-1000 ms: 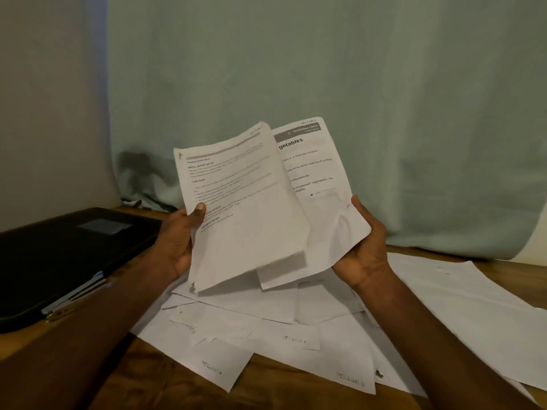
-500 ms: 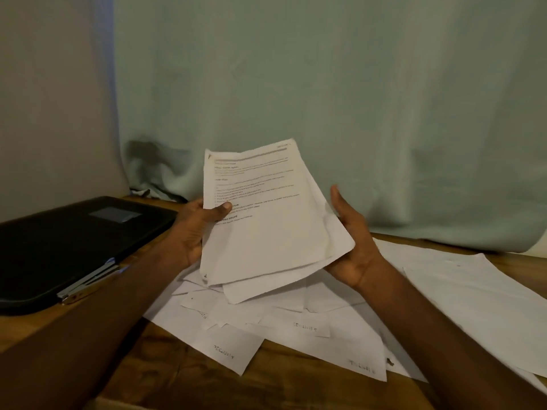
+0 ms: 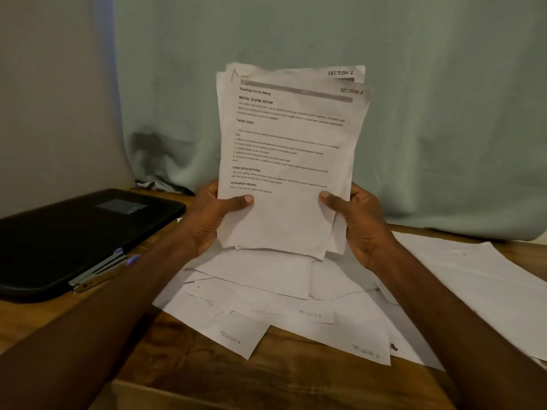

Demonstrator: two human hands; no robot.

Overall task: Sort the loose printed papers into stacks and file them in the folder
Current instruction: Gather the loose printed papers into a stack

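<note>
Head view: left hand [image 3: 211,216] and right hand [image 3: 359,221] grip an upright sheaf of white printed papers [image 3: 288,173], thumbs in front, fingers hidden behind. Loose white sheets [image 3: 296,309] cover the wooden table [image 3: 177,365], handwriting illegible. Black zipped folder [image 3: 74,235] lies left, partly cropped.

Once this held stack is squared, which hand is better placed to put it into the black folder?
Probably the left hand: the closed black folder lies on the table on its side. The right hand grips the held sheets on the far edge.
</note>
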